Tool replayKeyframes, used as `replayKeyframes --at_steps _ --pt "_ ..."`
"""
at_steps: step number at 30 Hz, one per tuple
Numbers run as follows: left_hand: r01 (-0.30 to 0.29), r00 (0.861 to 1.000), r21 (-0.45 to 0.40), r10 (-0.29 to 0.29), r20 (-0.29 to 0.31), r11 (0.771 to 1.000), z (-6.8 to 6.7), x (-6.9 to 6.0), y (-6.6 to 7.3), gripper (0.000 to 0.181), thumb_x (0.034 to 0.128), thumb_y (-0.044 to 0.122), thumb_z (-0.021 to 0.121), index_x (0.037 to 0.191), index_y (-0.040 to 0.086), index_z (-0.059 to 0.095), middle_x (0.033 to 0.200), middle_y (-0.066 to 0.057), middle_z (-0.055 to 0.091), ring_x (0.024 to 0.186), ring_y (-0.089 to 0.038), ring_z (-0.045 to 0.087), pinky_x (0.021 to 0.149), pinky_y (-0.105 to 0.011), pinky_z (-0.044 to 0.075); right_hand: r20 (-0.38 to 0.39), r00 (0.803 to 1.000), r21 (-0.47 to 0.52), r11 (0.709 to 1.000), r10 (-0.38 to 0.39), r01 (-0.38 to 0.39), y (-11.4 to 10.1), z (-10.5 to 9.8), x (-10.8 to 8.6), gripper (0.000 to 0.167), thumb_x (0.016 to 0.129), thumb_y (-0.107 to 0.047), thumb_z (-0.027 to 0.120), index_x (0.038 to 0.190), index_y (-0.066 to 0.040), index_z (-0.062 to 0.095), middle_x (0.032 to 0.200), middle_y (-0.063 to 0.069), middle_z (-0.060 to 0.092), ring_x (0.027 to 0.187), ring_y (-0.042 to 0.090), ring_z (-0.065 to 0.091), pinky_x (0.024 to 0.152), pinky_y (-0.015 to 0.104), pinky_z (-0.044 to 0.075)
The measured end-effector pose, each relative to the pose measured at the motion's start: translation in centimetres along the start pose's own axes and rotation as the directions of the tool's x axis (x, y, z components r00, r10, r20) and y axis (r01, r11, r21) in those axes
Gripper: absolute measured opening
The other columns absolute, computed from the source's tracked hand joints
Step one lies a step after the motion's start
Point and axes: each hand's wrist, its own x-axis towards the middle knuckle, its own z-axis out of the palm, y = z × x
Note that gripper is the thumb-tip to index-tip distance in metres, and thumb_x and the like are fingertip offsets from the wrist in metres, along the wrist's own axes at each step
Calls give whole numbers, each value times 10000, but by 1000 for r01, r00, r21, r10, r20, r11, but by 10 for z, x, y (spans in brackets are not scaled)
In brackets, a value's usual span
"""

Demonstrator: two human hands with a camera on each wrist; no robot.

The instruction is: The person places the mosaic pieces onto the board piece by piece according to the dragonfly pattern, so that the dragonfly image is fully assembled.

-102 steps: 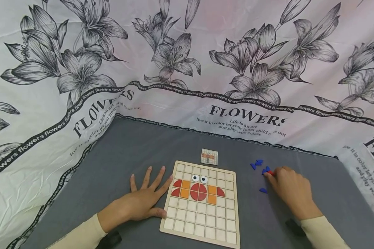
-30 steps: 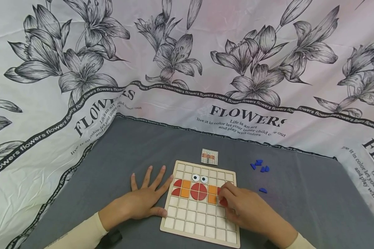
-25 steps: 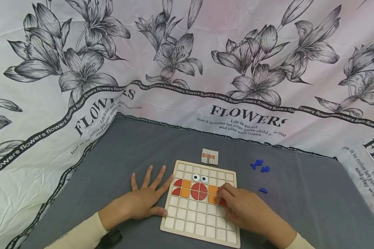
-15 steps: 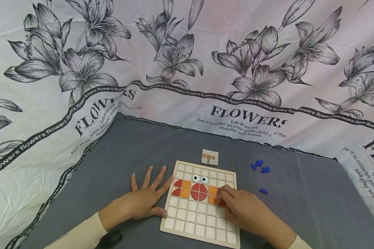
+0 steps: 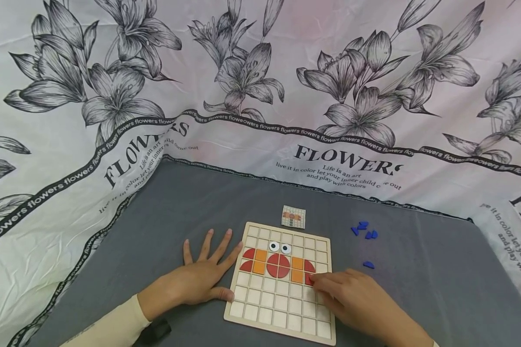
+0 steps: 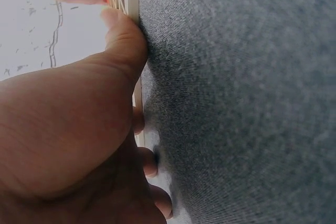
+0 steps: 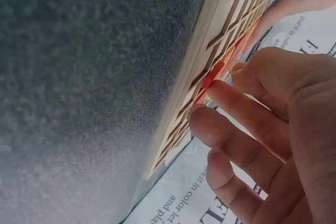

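Observation:
A wooden grid board (image 5: pixel 267 303) lies on the grey table, holding orange squares (image 5: pixel 259 261), red quarter-circle pieces (image 5: pixel 278 266) and two eye discs (image 5: pixel 280 247). My left hand (image 5: pixel 191 282) is spread flat beside the board's left side, its thumb and index fingertip at the edge. At the right side my right hand (image 5: pixel 356 299) touches a red quarter-circle piece (image 5: pixel 308 279) with a fingertip. In the right wrist view this red piece (image 7: pixel 212 74) sits slightly raised in its cell. The thumb stands apart from it, and the other fingers are loosely bent.
Several blue pieces (image 5: pixel 363 225) lie right of the board, one blue piece (image 5: pixel 368 265) apart from the others. A small pattern card (image 5: pixel 293 217) rests behind the board. A flower-printed cloth (image 5: pixel 243 140) borders the table at the back and sides.
My right hand took a red piece from beside the blue pieces and carried it left to the board. Its grip has since loosened and the hand has shifted slightly right. My left hand stayed put.

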Motion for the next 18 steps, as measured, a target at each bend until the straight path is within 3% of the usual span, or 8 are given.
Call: replayKeyframes --at_steps 4,9,14,18 --pt "-4 1000 7 4 2 1000 -2 0 3 1062 925 676 621 1728 223 95 1767 -166 -124 1561 -552 -179 1033 -920 -72 43 999 5 1000 24 -24 -3 -2 -5 269 857 -157 873 1107 -225 800 1198 -99 782 947 29 742 699 263 524" --pt "-12 1000 7 12 1 1000 -2 0 2 1062 924 679 616 1728 217 99 1766 -178 -114 1558 -565 -169 1029 -923 -69 66 997 1 999 37 -37 -4 -1 -4 378 854 -162 873 1221 -193 787 1105 -103 797 881 25 725 706 290 532" --pt "-7 1000 3 7 3 1000 0 -1 0 1064 922 689 612 1729 229 92 1767 -166 -123 1559 -561 -174 1024 -924 -77 19 1000 -6 1000 21 -21 -3 1 -5 421 839 -146 871 1245 -193 770 1040 -155 778 801 -15 661 713 300 549" --pt "-14 1000 -1 14 -4 1000 -1 0 0 1062 925 695 601 1729 228 88 1766 -168 -128 1558 -562 -178 1021 -925 -81 -60 995 -44 996 79 -81 4 -5 -7 386 836 -148 847 1200 -223 744 1027 -173 764 804 3 677 689 308 567"
